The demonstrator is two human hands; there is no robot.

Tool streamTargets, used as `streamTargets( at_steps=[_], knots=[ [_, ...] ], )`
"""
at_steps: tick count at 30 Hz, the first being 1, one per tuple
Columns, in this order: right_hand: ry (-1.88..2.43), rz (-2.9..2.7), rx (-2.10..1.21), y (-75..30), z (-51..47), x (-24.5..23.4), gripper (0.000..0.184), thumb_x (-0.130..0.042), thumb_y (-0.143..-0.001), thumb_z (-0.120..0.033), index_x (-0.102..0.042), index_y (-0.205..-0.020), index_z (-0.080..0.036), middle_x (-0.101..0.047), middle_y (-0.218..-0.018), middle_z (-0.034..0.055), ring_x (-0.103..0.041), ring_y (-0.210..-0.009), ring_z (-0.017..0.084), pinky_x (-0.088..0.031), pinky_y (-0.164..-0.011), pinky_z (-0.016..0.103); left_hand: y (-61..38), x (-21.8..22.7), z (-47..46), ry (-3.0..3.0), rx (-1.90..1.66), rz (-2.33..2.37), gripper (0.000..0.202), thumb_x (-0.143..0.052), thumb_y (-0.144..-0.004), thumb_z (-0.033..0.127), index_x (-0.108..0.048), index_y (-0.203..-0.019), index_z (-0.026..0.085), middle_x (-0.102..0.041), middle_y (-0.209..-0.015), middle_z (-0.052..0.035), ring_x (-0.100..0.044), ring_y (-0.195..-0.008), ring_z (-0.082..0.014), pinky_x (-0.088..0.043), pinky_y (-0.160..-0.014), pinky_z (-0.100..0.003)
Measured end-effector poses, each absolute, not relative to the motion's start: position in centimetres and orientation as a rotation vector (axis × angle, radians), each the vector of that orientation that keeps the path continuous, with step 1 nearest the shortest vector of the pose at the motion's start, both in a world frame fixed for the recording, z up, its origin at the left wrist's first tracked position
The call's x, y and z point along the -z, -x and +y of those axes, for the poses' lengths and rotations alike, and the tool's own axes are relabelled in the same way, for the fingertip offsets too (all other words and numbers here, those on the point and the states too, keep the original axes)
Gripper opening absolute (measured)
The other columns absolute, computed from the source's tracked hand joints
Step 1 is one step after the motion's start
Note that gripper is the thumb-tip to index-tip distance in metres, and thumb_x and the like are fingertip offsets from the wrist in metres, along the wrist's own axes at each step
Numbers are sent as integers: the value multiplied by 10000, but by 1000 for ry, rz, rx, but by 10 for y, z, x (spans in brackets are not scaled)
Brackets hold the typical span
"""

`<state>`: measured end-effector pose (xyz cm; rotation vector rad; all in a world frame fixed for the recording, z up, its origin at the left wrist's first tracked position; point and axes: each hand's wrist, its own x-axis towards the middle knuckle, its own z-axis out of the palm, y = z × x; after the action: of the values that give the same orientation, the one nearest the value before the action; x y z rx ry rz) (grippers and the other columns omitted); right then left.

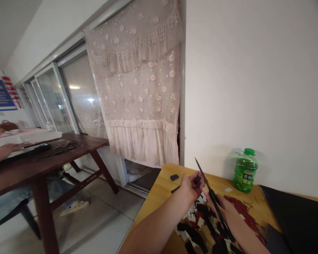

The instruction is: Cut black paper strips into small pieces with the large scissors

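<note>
My left hand is closed, pinching a small black piece above a yellow wooden table. My right hand is wrapped round the handles of black scissors, whose blades point up and to the left, right beside the black piece. Under both hands lies a heap of several small black, red and white cut pieces. One loose black piece sits on the table farther back.
A green plastic bottle stands at the wall. A black sheet covers the table's right side. To the left, another person's hand rests on a dark wooden table. A lace curtain hangs over the window.
</note>
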<state>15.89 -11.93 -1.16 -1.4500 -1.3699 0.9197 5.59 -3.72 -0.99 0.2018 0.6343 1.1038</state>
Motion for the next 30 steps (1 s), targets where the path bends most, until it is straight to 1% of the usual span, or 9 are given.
streamTargets(
  at_steps=[2,4,7,10,15,20,25,28,30],
  knots=[
    [1431,-1311,-908,-156,-123,5,428,-596,-534,-645,-496,-564,-230,-594,-572,32,-566,-655,264,-445,-655,373,-55,8,-38,-147,-1108,688,492,-195,-932,358,-560,-734,94,-545,-602,-92,-524,-493,-123,-421,-468,-211],
    [1394,-1236,-903,-152,-126,1,472,-610,-487,-669,-462,-592,-234,-567,-568,19,-543,-634,246,-444,-643,368,-54,5,-40,-131,-1109,715,474,-210,-929,351,-553,-728,93,-536,-594,-81,-497,-470,-107,-405,-461,-196],
    [1292,-1139,-897,-147,-127,3,537,-676,-423,-661,-416,-629,-239,-503,-532,-26,-496,-545,192,-436,-584,338,-54,-2,-46,-179,-1119,711,459,-236,-919,347,-556,-708,94,-526,-574,-69,-464,-447,-102,-365,-434,-190],
    [1227,-1076,-870,-146,-122,13,553,-714,-452,-634,-392,-676,-244,-481,-508,-52,-480,-497,172,-427,-545,321,-54,-10,-54,-253,-1158,693,445,-295,-897,392,-560,-679,107,-523,-567,-58,-470,-467,-115,-366,-452,-205],
    [1182,-1119,-801,-148,-118,17,488,-739,-548,-551,-422,-739,-232,-620,-690,28,-596,-689,242,-461,-688,355,-57,-18,-67,-485,-1264,620,468,-360,-865,481,-542,-624,124,-522,-579,-45,-461,-498,-108,-341,-478,-210],
    [1241,-1134,-753,-143,-125,-1,549,-712,-452,-652,-426,-661,-232,-628,-654,81,-604,-682,289,-467,-684,404,-61,-23,-76,-649,-1366,518,466,-378,-854,490,-498,-570,139,-496,-548,-27,-437,-483,-103,-317,-482,-217],
    [1253,-1114,-687,-141,-126,-1,522,-716,-451,-627,-429,-634,-230,-611,-624,58,-580,-617,249,-459,-643,372,-65,-21,-83,-771,-1343,487,436,-357,-866,444,-502,-585,144,-497,-538,-21,-442,-458,-104,-317,-480,-224],
    [1231,-1088,-700,-144,-121,10,498,-727,-476,-588,-473,-680,-212,-614,-633,47,-576,-612,242,-454,-604,351,-68,-16,-88,-828,-1321,510,420,-358,-860,459,-511,-618,152,-506,-541,-24,-448,-456,-115,-287,-447,-226],
    [1180,-1084,-710,-146,-120,15,480,-735,-500,-548,-489,-722,-202,-625,-675,53,-580,-637,241,-455,-614,341,-70,-14,-91,-863,-1315,521,428,-353,-853,490,-513,-638,155,-505,-537,-29,-455,-463,-126,-271,-431,-227]
  ],
)
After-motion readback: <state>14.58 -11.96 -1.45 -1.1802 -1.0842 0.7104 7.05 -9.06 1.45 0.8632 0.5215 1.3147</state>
